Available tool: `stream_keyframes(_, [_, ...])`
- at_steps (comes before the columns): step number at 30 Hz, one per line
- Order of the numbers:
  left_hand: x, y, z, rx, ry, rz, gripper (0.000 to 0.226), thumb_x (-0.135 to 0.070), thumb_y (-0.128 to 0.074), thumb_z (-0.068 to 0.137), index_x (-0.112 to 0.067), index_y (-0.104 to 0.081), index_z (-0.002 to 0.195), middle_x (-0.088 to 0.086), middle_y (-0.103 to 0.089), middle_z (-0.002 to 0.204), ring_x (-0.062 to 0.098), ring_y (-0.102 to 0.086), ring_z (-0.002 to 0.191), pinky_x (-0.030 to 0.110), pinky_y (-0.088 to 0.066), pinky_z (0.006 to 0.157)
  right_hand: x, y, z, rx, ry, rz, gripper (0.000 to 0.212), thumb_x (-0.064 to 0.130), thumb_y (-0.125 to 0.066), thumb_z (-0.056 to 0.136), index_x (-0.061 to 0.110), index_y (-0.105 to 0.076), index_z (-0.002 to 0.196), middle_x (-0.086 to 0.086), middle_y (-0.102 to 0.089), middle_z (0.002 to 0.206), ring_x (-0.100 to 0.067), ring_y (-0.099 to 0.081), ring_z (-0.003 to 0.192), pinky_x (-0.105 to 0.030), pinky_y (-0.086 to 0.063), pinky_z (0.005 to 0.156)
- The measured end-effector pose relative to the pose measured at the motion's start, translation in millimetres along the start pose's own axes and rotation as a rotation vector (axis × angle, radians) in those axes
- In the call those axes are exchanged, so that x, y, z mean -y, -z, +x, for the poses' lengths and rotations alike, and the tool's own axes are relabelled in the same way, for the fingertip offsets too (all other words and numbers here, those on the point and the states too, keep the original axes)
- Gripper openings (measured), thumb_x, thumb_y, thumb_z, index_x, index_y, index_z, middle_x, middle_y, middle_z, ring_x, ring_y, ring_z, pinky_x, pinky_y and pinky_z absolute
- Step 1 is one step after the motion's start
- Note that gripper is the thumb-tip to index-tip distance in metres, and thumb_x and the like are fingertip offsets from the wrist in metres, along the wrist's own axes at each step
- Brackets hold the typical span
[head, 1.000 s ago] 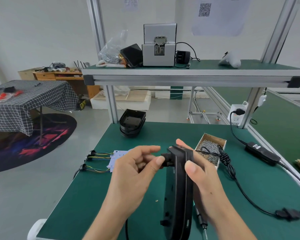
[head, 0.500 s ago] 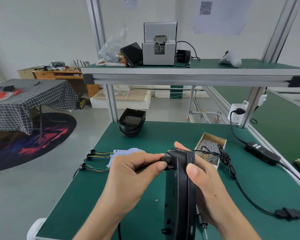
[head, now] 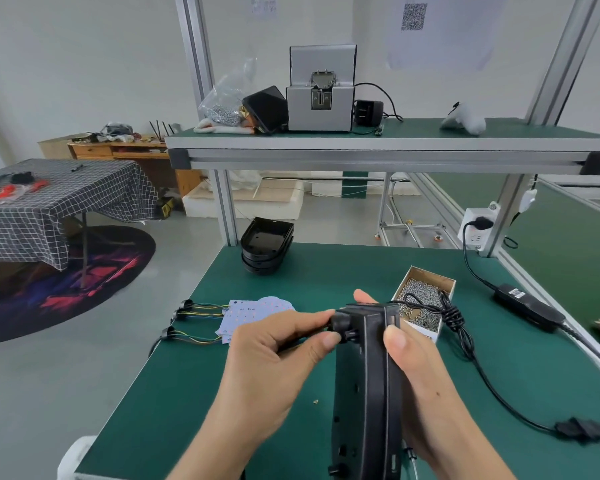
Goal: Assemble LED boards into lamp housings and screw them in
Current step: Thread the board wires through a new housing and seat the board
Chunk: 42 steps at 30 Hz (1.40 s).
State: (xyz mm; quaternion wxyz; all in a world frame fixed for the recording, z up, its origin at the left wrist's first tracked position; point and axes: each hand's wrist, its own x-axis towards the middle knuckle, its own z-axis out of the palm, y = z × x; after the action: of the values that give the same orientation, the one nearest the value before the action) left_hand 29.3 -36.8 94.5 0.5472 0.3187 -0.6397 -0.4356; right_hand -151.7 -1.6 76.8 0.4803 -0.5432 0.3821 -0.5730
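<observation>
A black lamp housing (head: 368, 386) stands on edge above the green bench (head: 187, 393), seen from its narrow side. My right hand (head: 420, 379) grips it from the right, thumb on the near edge, fingers behind. My left hand (head: 274, 355) pinches a black cable gland (head: 342, 327) at the housing's upper left side between thumb and forefinger. White LED boards (head: 253, 315) with yellow-green wires and black connectors lie on the bench to the left. An open cardboard box of screws (head: 423, 301) sits just behind the housing.
A stack of black housings (head: 265, 245) stands at the bench's far left. A black power cable and adapter (head: 527, 310) run along the right side to a wall socket (head: 475, 230). A loose screw (head: 315, 402) lies on the mat. A screw feeder machine (head: 321, 95) sits on the upper shelf.
The housing has dropped slightly and turned more edge-on. My left thumb and forefinger have closed on the black gland at its side.
</observation>
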Motion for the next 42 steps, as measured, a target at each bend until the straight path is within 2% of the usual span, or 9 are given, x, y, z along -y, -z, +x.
stream_keyframes(5, [-3,0,5,-0.012,-0.041,-0.05,0.027,-0.032,-0.082,0.079,-0.039,-0.082,0.105,-0.006,-0.081,0.099,0.007,-0.074,0.09,0.019,-0.056,0.083,8,-5,-1,0.009,0.032,-0.052,0.069,0.078,-0.07,0.079,0.043,-0.063,0.139,-0.001,-0.05,0.158,-0.023,-0.039,0.151,-0.062,-0.028,0.121])
stream_keyframes(9, [-3,0,7,0.02,-0.054,-0.038,0.03,-0.033,-0.079,0.08,-0.035,-0.081,0.11,-0.005,-0.08,0.102,0.011,-0.075,0.096,0.022,-0.057,0.086,5,0,0,0.018,0.013,-0.052,0.082,0.073,-0.075,0.079,0.038,-0.052,0.149,0.0,-0.058,0.15,-0.023,-0.048,0.145,-0.061,-0.031,0.12])
stream_keyframes(12, [0,-3,5,0.034,-0.034,-0.076,0.028,-0.03,-0.079,0.08,-0.036,-0.081,0.106,-0.007,-0.08,0.103,0.011,-0.076,0.095,0.022,-0.058,0.084,3,-2,0,0.031,0.017,-0.073,0.072,0.077,-0.071,0.08,0.042,-0.06,0.142,0.0,-0.05,0.158,-0.024,-0.037,0.152,-0.063,-0.029,0.12])
stream_keyframes(17, [3,-1,6,0.086,-0.023,-0.024,0.025,-0.031,-0.077,0.081,-0.037,-0.08,0.105,-0.01,-0.079,0.103,0.011,-0.076,0.093,0.026,-0.058,0.085,-1,3,0,0.046,-0.003,-0.083,0.081,0.075,-0.073,0.079,0.039,-0.053,0.149,0.003,-0.056,0.153,-0.022,-0.047,0.146,-0.063,-0.031,0.119])
stream_keyframes(25, [3,-9,9,0.067,-0.088,-0.091,0.033,-0.01,-0.078,0.086,-0.037,-0.08,0.104,-0.01,-0.08,0.099,0.004,-0.073,0.084,0.016,-0.056,0.079,6,-2,1,0.035,0.034,-0.009,0.068,0.08,-0.071,0.076,0.045,-0.066,0.134,-0.003,-0.052,0.156,-0.025,-0.038,0.152,-0.062,-0.029,0.121])
stream_keyframes(29, [11,-9,10,0.093,-0.067,-0.109,0.026,-0.017,-0.078,0.087,-0.031,-0.079,0.108,-0.008,-0.079,0.099,0.007,-0.073,0.085,0.017,-0.055,0.079,4,-3,-3,-0.032,-0.02,-0.009,0.073,0.075,-0.074,0.074,0.038,-0.067,0.136,0.004,-0.061,0.147,-0.019,-0.046,0.146,-0.053,-0.034,0.121])
stream_keyframes(33, [25,-7,14,0.072,0.009,-0.121,0.033,-0.012,-0.072,0.088,-0.03,-0.079,0.115,-0.005,-0.079,0.097,0.01,-0.074,0.089,0.019,-0.056,0.082,8,-6,4,-0.125,-0.022,-0.176,0.097,0.066,-0.074,0.066,0.028,-0.048,0.153,0.032,-0.068,0.124,0.006,-0.062,0.121,-0.019,-0.05,0.099])
stream_keyframes(38, [36,-3,20,0.064,0.052,-0.134,0.025,-0.014,-0.071,0.089,-0.022,-0.079,0.112,0.004,-0.08,0.101,0.015,-0.076,0.094,0.022,-0.057,0.084,18,-11,9,-0.218,-0.054,-0.207,0.099,0.07,-0.077,0.058,0.035,-0.052,0.147,0.033,-0.069,0.12,0.007,-0.064,0.117,-0.025,-0.049,0.101])
stream_keyframes(42, [40,-2,22,0.059,-0.002,-0.113,0.016,-0.014,-0.074,0.088,-0.012,-0.082,0.101,-0.006,-0.076,0.082,0.009,-0.063,0.068,0.019,-0.052,0.065,19,-12,6,-0.247,-0.057,-0.258,0.101,0.074,-0.077,0.057,0.038,-0.052,0.148,0.034,-0.067,0.124,0.008,-0.062,0.119,-0.023,-0.048,0.1])
